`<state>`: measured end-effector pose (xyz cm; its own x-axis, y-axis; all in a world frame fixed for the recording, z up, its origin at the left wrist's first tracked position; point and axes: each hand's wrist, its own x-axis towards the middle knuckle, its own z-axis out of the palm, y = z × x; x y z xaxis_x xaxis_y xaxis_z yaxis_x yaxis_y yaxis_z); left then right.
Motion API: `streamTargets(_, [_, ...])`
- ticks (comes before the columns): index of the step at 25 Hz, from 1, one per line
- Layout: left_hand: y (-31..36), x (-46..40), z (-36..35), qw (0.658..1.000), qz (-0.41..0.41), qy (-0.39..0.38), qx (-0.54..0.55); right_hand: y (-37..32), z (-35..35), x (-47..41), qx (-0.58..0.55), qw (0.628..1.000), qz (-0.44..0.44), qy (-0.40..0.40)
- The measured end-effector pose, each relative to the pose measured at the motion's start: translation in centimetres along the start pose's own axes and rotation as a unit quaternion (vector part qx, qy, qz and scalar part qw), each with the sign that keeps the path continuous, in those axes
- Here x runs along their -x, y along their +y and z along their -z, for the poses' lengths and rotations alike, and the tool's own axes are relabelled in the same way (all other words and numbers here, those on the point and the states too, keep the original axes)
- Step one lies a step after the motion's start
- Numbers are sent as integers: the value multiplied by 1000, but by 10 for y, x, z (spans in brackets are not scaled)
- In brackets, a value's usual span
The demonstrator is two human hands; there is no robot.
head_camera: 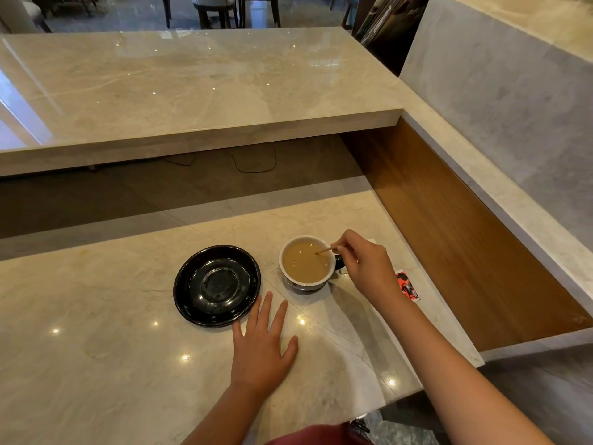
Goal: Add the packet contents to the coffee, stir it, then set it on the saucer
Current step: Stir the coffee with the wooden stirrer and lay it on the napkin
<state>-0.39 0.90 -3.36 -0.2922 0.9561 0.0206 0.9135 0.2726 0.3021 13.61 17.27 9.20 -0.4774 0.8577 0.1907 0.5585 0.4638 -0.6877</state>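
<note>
Red cloth (308,436) shows at the bottom edge, closest to the lens, between the two forearms. Just beyond it the left hand (261,348) lies palm-down on the marble table (96,364), its fingers (264,311) spread flat and holding nothing; their tips reach close to the near rim of the black saucer (217,285), which sits bare. To the right of the saucer, a little apart from it, stands the coffee cup (306,263), white inside with a dark handle on its right, filled with light brown coffee. The right hand (365,264) hovers beside that handle, thumb and forefinger pinching a thin wooden stirrer (325,250) whose tip dips into the coffee. A red and white packet (407,285) lies on the table just past the right wrist.
</note>
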Motion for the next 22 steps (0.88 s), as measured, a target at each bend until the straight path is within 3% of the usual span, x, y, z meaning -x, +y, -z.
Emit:
streamTargets(4, [0,0,1,1000,-2,0,-4,4,7,10,46,998,23,-45])
streamTargets(10, [-1,-1,0,1000,-1,-5,-4,-5,3,21,-58,994,-21,-87])
streamTargets(14, [-1,-1,1,1000,-2,-4,-3,-15,-15,12,-82,994,-25,-72])
streamTargets(22, [-1,-1,1,1000,-5,-2,1,3,-3,1,9,999,11,-42])
